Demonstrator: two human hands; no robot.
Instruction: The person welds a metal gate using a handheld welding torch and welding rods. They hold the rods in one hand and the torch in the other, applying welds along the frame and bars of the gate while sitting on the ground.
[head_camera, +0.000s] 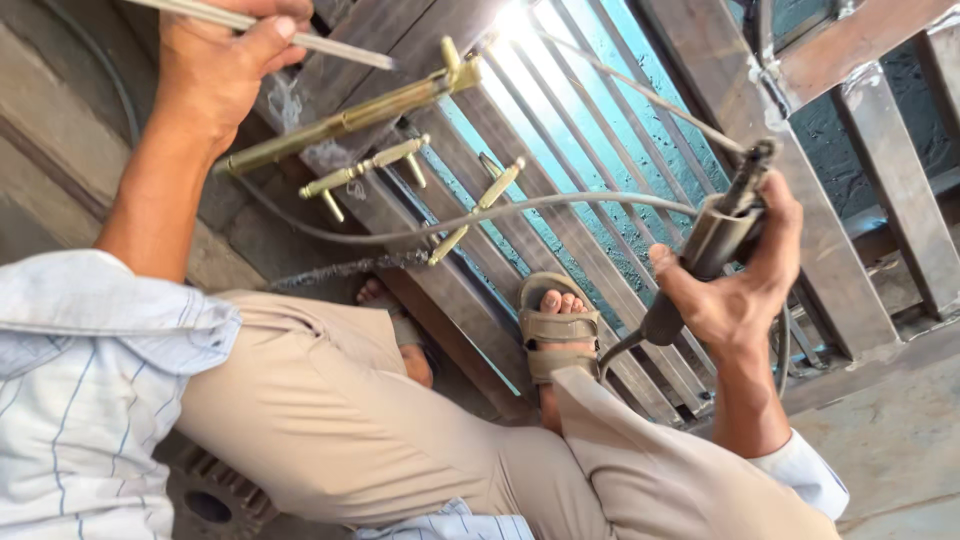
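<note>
Welding holder (715, 240) sits clamped in your right hand (740, 290), raised off the gate (560, 190); your left hand (215, 70) pinches a thin rod (300, 35). Brass latches (365, 170) lie loose, apparently unwelded; judging by this, most joining remains.

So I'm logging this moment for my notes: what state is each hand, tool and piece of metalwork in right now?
left hand: closed on a thin grey metal rod
right hand: gripping a dark electrode holder, raised off the work
grey cable: slack, draped across the gate
brass-coloured bolt latches: lying on the steel bar gate
</note>
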